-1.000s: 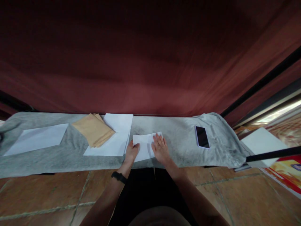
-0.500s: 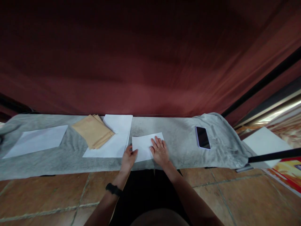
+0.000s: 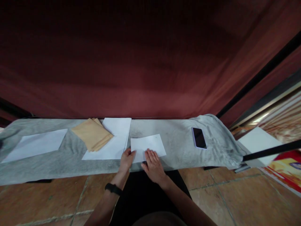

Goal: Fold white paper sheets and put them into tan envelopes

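A folded-looking sheet of white paper (image 3: 148, 144) lies in front of me on the grey cloth. My left hand (image 3: 127, 159) pinches its lower left edge between thumb and fingers. Flat on the sheet's near edge rests my right hand (image 3: 153, 164), fingers stretched out and thumb apart. To the left are larger white sheets (image 3: 118, 142), partly covered by a stack of brown paper envelopes (image 3: 91, 133).
Another white sheet (image 3: 37, 144) lies at the far left of the cloth-covered bench (image 3: 176, 135). A phone (image 3: 199, 138) lies to the right. Behind hangs a dark red curtain (image 3: 150, 78). Black bars (image 3: 272, 150) and a white board (image 3: 258, 144) are at the right.
My right hand has slid toward me, from the sheet's right part to its near edge. My left hand stays at the left edge. The view has shifted slightly.
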### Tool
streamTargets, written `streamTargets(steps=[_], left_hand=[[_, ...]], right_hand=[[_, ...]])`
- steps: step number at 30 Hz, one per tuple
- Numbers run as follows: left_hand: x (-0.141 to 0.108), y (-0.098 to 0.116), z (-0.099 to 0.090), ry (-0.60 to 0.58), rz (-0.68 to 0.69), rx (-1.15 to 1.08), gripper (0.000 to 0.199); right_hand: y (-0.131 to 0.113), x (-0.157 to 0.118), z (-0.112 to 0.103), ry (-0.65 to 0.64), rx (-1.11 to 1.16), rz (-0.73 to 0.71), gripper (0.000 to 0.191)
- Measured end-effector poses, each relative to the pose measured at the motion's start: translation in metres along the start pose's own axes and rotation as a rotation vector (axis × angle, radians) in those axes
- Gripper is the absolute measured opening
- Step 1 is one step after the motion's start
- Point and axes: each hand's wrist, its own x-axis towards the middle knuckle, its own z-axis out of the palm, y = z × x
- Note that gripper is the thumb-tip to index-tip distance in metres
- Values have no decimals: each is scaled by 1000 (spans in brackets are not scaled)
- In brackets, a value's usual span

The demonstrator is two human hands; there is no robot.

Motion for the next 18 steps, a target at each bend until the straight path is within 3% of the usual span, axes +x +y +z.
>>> streamTargets(steps=[4, 8, 10, 14, 18], left_hand=[[-15, 6, 1, -29, -51, -105, 37], [-28, 15, 1, -229, -175, -395, 47], [-31, 17, 3, -284, -235, -492, 48], [-34, 18, 14, -237, -284, -573, 37], [-37, 21, 30, -268, -284, -631, 37]], right_hand=[[-21, -3, 0, -5, 30, 20, 65], [-22, 16, -19, -5, 176, 194, 45], [-24, 28, -35, 25, 389, 277, 41], [-33, 51, -64, 229, 970, 454, 45], [-31, 64, -73, 460, 1320, 604, 46]])
